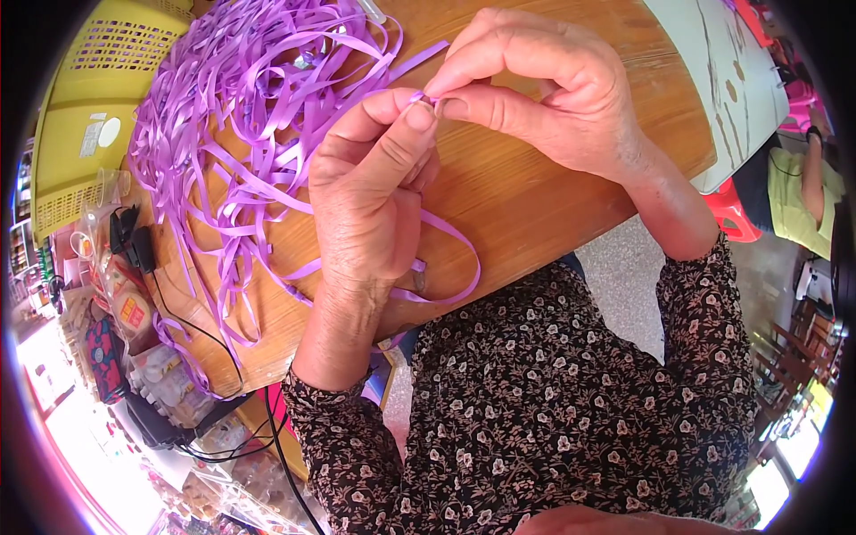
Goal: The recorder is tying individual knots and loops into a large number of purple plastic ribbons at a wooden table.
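Note:
Over the wooden table, the two hands meet fingertip to fingertip. My left hand (367, 187) is closed in a pinch on a piece of purple ribbon (417, 97), thumb against forefinger. From the right, my right hand (557, 98) pinches at the same spot with thumb and fingertips; the small end there is mostly covered. A loop of purple ribbon (477, 259) hangs below my left hand onto the table. Left of both hands spreads a large tangled heap of purple ribbons (241, 98), with strands trailing toward the near edge.
The wooden table (544, 201) adjoins a white marble-patterned top (713, 71). A yellow plastic basket (76, 160) stands at the left. A black cable (198, 323) crosses the table's left side, near plastic-wrapped packages (165, 379). On the right are a red stool (736, 214) and another person (794, 192).

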Demonstrator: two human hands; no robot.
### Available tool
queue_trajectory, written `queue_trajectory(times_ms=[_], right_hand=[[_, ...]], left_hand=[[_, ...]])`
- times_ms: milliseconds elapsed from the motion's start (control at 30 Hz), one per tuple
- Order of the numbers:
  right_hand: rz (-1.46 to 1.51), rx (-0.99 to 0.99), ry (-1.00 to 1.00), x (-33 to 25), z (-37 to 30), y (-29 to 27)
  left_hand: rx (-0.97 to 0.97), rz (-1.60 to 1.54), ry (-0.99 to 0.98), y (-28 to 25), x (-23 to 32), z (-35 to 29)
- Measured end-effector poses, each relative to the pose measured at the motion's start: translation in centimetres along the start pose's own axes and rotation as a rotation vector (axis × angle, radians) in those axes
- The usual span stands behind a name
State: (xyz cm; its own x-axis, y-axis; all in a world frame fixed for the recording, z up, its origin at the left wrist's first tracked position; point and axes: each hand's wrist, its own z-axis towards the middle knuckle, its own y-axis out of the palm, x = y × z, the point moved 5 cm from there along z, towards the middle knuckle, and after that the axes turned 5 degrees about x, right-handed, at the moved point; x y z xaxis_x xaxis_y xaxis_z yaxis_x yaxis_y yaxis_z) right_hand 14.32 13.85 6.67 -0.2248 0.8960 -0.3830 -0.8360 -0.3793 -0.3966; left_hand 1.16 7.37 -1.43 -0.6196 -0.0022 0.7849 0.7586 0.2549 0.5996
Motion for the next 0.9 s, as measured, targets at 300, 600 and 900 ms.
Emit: queue_trajectory(times_ms=[300,600,900], right_hand=[[0.365,0.093,-0.011,3.0,-1.7,0.0],[0.228,0.019,-0.008,2.9,-2.4,0.4],[0.290,0.004,0.055,2.7,-2.4,0.5]], left_hand=[[-0.113,-0.089,-0.074,0.7,-0.1,0.0],[0.038,0.167,0.057,1.3,0.3,-0.4],[0.067,0.151,0.103,1.0,0.7,-0.7]])
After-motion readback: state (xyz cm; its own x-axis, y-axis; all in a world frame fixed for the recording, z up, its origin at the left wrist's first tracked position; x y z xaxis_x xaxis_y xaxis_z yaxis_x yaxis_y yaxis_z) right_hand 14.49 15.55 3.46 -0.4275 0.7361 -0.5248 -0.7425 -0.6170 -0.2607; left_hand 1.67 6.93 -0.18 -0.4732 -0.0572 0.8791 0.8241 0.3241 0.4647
